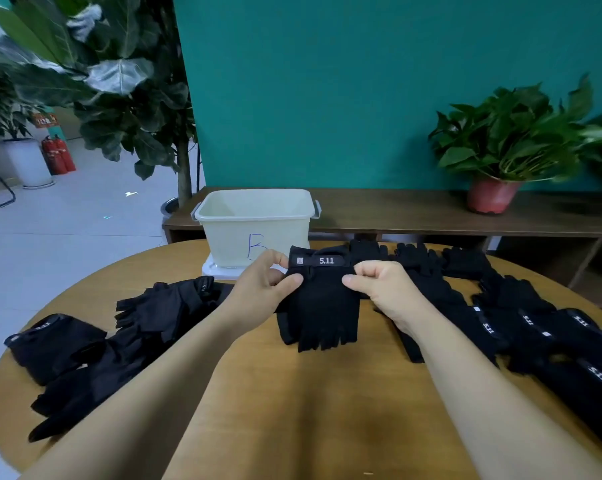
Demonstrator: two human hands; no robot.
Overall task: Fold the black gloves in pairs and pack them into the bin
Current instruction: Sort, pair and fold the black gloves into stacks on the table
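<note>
Your round wooden desk fills the lower view. Loose black gloves lie on it in two heaps, the left heap at 9 o'clock and the right heap running from 1 to 4 o'clock. The cream bin, marked with a blue B, stands at the desk's 12 o'clock edge. Just in front of it you hold up a black glove, cuff uppermost, fingers pointing to 6 o'clock. Your left hand pinches the cuff's 9 o'clock side and your right hand pinches its 3 o'clock side, thumbs clamped on the fabric.
</note>
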